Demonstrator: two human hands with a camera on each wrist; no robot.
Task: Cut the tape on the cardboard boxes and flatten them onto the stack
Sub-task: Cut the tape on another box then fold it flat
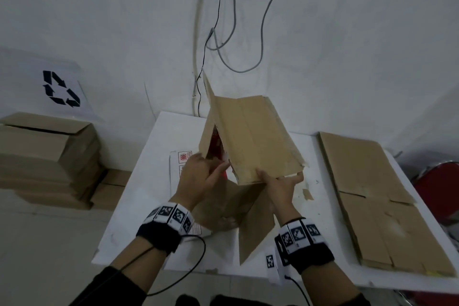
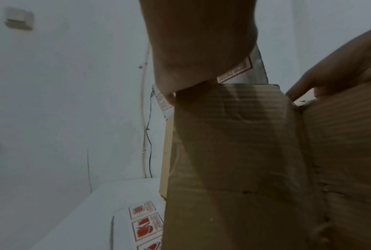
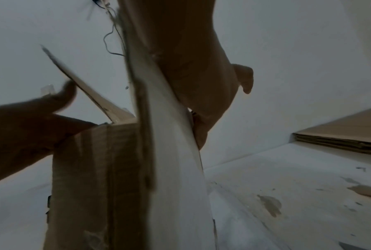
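A brown cardboard box [image 1: 253, 136], partly opened with loose flaps, is held tilted above the white table [image 1: 320, 218]. My left hand [image 1: 206, 174] grips its left wall at the near end, thumb stretched toward the middle. My right hand [image 1: 280, 181] pinches the near edge of the top panel, thumb on top and fingers underneath. In the left wrist view a finger [image 2: 201, 42] wraps over the edge of a flap of the box [image 2: 233, 152]. In the right wrist view my right hand [image 3: 201, 67] lies against the box's pale panel [image 3: 176, 169]. No cutter is in view.
A stack of flattened cardboard [image 1: 372, 194] lies on the table's right side. A flat white carton with red labels [image 1: 181, 156] lies under the box. Stacked brown boxes [image 1: 49, 156] stand at the left below a recycling sign [image 1: 62, 89]. A red stool [image 1: 439, 186] is at the right.
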